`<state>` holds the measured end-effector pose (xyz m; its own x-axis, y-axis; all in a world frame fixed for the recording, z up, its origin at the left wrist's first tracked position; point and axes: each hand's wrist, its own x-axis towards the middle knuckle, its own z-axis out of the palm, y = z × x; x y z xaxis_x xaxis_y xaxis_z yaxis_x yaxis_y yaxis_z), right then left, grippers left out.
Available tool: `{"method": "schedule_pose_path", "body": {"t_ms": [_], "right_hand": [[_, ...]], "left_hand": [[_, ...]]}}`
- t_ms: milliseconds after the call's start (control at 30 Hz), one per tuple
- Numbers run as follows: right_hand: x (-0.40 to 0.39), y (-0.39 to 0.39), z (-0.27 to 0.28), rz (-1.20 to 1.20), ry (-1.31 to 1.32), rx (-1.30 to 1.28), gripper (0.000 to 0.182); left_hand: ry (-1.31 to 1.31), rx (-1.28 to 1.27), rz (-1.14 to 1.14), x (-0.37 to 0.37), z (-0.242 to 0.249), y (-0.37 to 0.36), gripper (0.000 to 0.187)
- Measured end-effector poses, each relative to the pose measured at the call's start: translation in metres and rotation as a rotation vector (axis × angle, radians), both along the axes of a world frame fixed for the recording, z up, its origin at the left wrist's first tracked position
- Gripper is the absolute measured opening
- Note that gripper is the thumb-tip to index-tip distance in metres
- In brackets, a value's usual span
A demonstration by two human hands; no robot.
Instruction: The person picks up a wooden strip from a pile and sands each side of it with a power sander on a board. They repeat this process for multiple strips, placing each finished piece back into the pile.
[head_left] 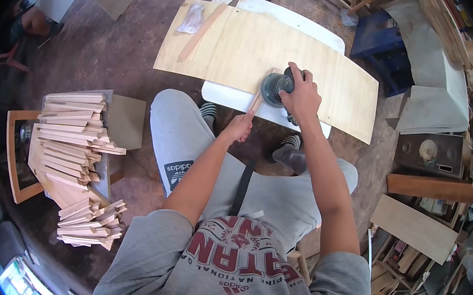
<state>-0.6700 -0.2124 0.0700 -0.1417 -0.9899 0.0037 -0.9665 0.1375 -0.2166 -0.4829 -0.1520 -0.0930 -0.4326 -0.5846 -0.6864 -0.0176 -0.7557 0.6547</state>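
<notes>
My right hand is closed around the top of a dark round power sander. The sander's pad rests on a narrow wooden strip, near the front edge of a plywood board. My left hand grips the near end of that strip, which sticks out past the board's edge toward me. Farther left on the board lie another thin wooden strip and a crumpled clear plastic bag. Part of the held strip is hidden beneath the sander.
Several cut wooden pieces are stacked on my left, with a wooden frame beside them. A white tabletop supports the plywood. To the right are a speaker box, a blue cabinet and heaps of scrap wood. Another person's limb shows at far left.
</notes>
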Motion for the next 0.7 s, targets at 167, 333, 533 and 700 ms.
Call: {"method": "schedule_pose_path", "body": {"t_ms": [167, 333, 533, 700], "right_hand": [[-0.011, -0.023, -0.002, -0.034, 0.02, -0.008, 0.085], [-0.02, -0.044, -0.004, -0.072, 0.041, 0.005, 0.086], [-0.024, -0.063, -0.007, -0.085, 0.026, 0.008, 0.087], [-0.023, -0.072, -0.006, -0.087, 0.018, -0.001, 0.083]], "left_hand": [[-0.002, 0.012, -0.001, -0.001, 0.0, -0.001, 0.059], [0.006, 0.023, 0.009, -0.002, 0.002, -0.001, 0.057], [0.007, 0.024, 0.007, -0.002, 0.0, -0.002, 0.057], [-0.003, 0.034, -0.002, -0.002, 0.001, -0.003, 0.057]]}}
